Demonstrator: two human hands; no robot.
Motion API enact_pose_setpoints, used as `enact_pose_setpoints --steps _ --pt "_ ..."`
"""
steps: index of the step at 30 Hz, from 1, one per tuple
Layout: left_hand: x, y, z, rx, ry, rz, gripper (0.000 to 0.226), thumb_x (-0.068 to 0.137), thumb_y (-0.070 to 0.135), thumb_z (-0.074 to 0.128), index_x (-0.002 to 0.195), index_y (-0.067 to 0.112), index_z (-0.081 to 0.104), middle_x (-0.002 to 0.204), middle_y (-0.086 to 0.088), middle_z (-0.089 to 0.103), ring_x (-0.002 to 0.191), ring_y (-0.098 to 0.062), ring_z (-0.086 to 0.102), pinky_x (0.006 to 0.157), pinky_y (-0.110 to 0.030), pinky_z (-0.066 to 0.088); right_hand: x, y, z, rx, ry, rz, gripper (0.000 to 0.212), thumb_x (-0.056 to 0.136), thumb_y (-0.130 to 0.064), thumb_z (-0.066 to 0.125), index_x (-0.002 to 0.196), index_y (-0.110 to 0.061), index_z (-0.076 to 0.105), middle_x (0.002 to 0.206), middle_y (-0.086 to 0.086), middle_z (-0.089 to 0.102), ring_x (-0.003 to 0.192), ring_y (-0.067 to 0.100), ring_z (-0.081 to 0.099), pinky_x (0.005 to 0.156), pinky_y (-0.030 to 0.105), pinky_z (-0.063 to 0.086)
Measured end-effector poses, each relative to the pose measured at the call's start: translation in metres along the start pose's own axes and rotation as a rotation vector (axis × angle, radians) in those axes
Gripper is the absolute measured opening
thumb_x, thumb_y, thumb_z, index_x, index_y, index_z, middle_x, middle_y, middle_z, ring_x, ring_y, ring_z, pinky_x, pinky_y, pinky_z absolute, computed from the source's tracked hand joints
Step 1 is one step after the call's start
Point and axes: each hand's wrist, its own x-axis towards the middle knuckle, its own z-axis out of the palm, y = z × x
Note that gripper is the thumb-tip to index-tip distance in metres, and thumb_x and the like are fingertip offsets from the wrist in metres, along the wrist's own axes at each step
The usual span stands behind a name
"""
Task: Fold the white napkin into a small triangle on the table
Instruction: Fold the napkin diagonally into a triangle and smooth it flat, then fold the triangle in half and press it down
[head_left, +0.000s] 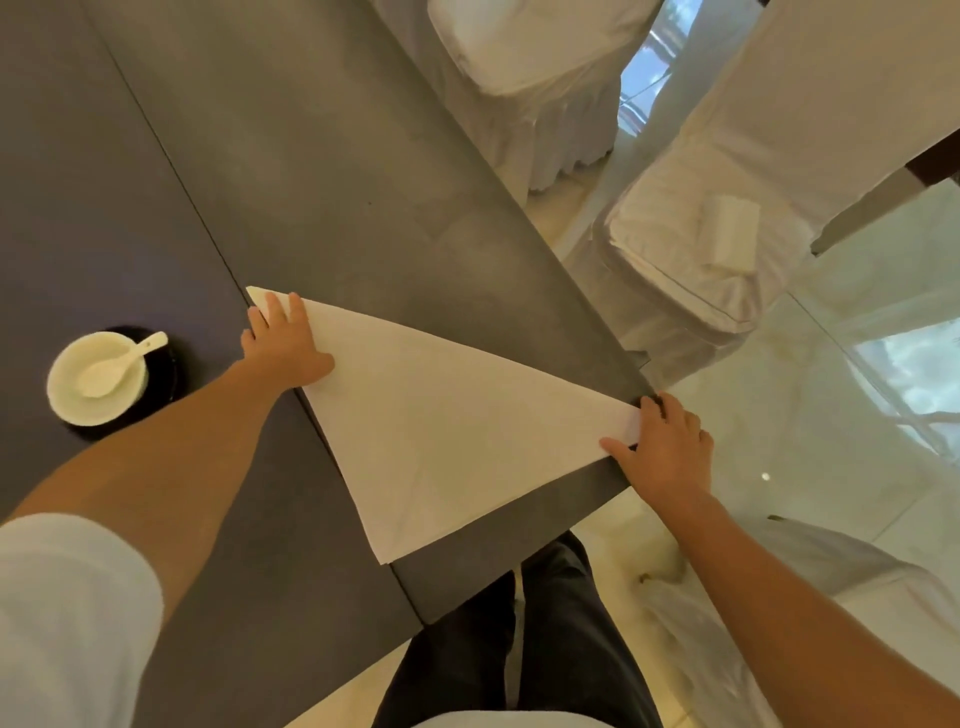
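The white napkin (441, 421) lies flat on the grey table (322, 171) as a large triangle, its lowest corner near the table's front edge. My left hand (285, 345) presses flat on the napkin's far left corner, fingers spread. At the table's right edge, my right hand (667, 447) rests on the napkin's right corner with thumb and fingers over the tip; whether it pinches the cloth or only presses it is unclear.
A white bowl (96, 376) with a white spoon (122, 364) sits on a dark saucer at the left of the table. Chairs in white covers (691, 249) stand to the right, over a glossy white floor. My dark trousers show below the table edge.
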Motion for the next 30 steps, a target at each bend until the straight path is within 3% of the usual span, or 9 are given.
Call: enact_pose_setpoints --steps 6,12,17,21,23,25,27,30 --pt "-0.023 0.006 0.010 -0.010 0.033 0.029 0.091 0.086 0.039 0.060 0.153 0.018 0.002 0.162 -0.011 0.002 0.147 -0.039 -0.002 0.117 -0.054 0.018 0.021 0.001 -0.019 -0.008 -0.087 0.004 0.051 0.082 -0.043 0.065 0.120 -0.014 0.049 0.122 0.015 0.050 0.108 0.034 0.053 0.089 0.046 0.049" --pt "-0.092 0.045 0.067 -0.111 0.089 0.095 0.077 0.093 0.027 0.047 0.154 0.013 0.000 0.163 -0.014 -0.008 0.148 -0.039 -0.006 0.119 -0.053 0.017 0.036 0.006 -0.042 -0.140 -0.328 -0.014 0.037 0.085 -0.029 0.059 0.119 -0.014 0.054 0.128 0.016 0.046 0.119 0.036 0.045 0.095 0.045 0.045" --pt "-0.152 0.095 0.105 -0.196 0.106 0.078 0.073 0.096 0.025 0.044 0.154 0.011 0.002 0.163 -0.016 -0.008 0.148 -0.040 -0.007 0.120 -0.051 0.017 0.044 0.009 -0.053 -0.081 -0.480 -0.182 0.027 0.086 -0.019 0.052 0.110 -0.007 0.059 0.108 0.015 0.060 0.094 0.031 0.057 0.084 0.039 0.051" --pt "-0.183 0.137 0.120 -0.236 0.084 0.067 0.074 0.096 0.030 0.047 0.153 0.014 0.003 0.163 -0.015 -0.009 0.149 -0.040 -0.007 0.120 -0.050 0.015 0.040 0.002 -0.075 -0.103 -0.537 -0.360 0.017 0.087 -0.016 0.054 0.097 -0.006 0.062 0.080 0.007 0.053 0.081 0.026 0.054 0.071 0.032 0.046" --pt "-0.195 0.154 0.124 -0.259 0.075 0.060 0.073 0.095 0.032 0.047 0.153 0.014 0.006 0.163 -0.015 -0.007 0.149 -0.039 -0.005 0.120 -0.050 0.017 0.038 0.001 -0.086 -0.104 -0.542 -0.451 0.023 0.086 -0.015 0.058 0.106 -0.006 0.064 0.092 0.007 0.061 0.087 0.026 0.058 0.073 0.031 0.046" --pt "-0.205 0.168 0.127 -0.278 0.081 0.060 0.072 0.095 0.032 0.047 0.153 0.013 0.009 0.163 -0.016 -0.004 0.149 -0.040 -0.002 0.119 -0.049 0.019 0.037 0.000 -0.102 0.008 -0.539 -0.539 0.046 0.083 -0.013 0.064 0.129 -0.014 0.057 0.118 0.006 0.064 0.100 0.026 0.061 0.080 0.031 0.048" --pt "-0.214 0.177 0.128 -0.287 0.075 0.069 0.072 0.095 0.031 0.046 0.153 0.012 0.009 0.163 -0.016 -0.003 0.149 -0.039 -0.001 0.118 -0.048 0.020 0.033 -0.004 -0.123 0.157 -0.566 -0.580 0.060 0.084 -0.013 0.067 0.140 -0.021 0.047 0.120 0.004 0.064 0.093 0.019 0.065 0.076 0.023 0.051" --pt "-0.221 0.179 0.131 -0.312 0.056 0.051 0.069 0.096 0.030 0.047 0.153 0.013 0.012 0.164 -0.013 -0.002 0.150 -0.036 0.000 0.119 -0.047 0.019 0.031 -0.019 -0.151 0.237 -0.617 -0.637 0.026 0.088 -0.027 0.065 0.112 -0.017 0.070 0.091 -0.003 0.074 0.067 0.010 0.067 0.056 0.015 0.048"
